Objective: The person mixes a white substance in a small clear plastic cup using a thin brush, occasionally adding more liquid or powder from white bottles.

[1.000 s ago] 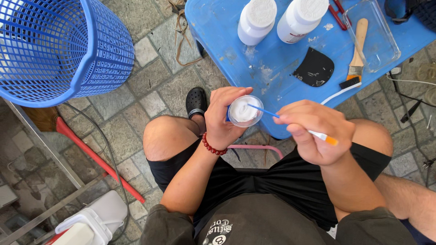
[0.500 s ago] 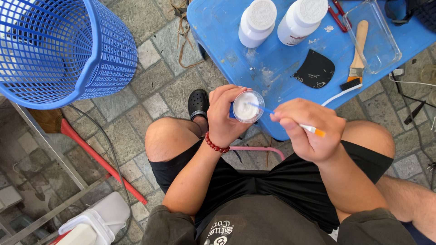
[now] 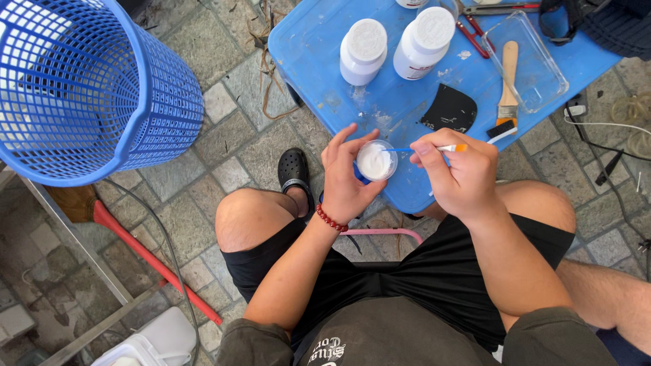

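Observation:
My left hand (image 3: 347, 177) holds a small clear cup of white paste (image 3: 376, 161) over the near edge of the blue table (image 3: 319, 47). My right hand (image 3: 460, 173) grips a thin brush (image 3: 434, 148) with a white and orange handle. Its blue tip reaches into the cup. I sit with bare knees under the table edge, a red bead bracelet (image 3: 332, 219) on my left wrist.
Two white capped bottles (image 3: 365, 51) (image 3: 424, 42), a black curved piece (image 3: 449, 110), a wooden-handled brush (image 3: 506, 95), a clear tray (image 3: 542, 71) and red-handled pliers (image 3: 475, 34) lie on the table. A blue mesh basket (image 3: 88, 88) stands left, with a red broom handle (image 3: 146, 254).
Both hands have moved up and toward the table edge. The brush has swung from pointing down-right to lying level, its tip in the cup.

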